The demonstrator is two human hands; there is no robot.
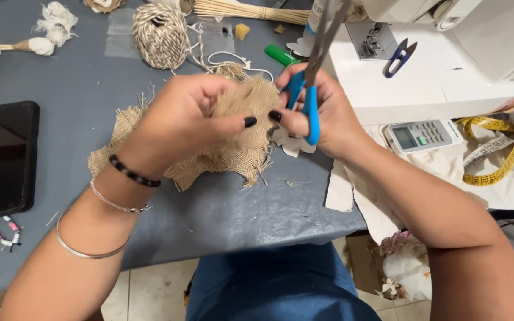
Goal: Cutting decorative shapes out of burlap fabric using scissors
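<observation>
From my feed, both forearms come in from the bottom and meet mid-frame above the desk (227, 208). Left hand (179, 122) has its grip pinched closed on a small burlap piece (246, 104), thumb on top, held just over a bigger burlap scrap (209, 160) lying flat. Right hand (322, 113) has fingers through the blue handles of the scissors (310, 89), grip closed on them. Scissors' long axis runs up and slightly right, blades pointing away from me; can't tell how open they are. Grey desk, twine ball (160, 34) behind, black tablet (2, 157) left, white sewing machine (447, 53) right, yellow tape measure (507, 154) beside it.
</observation>
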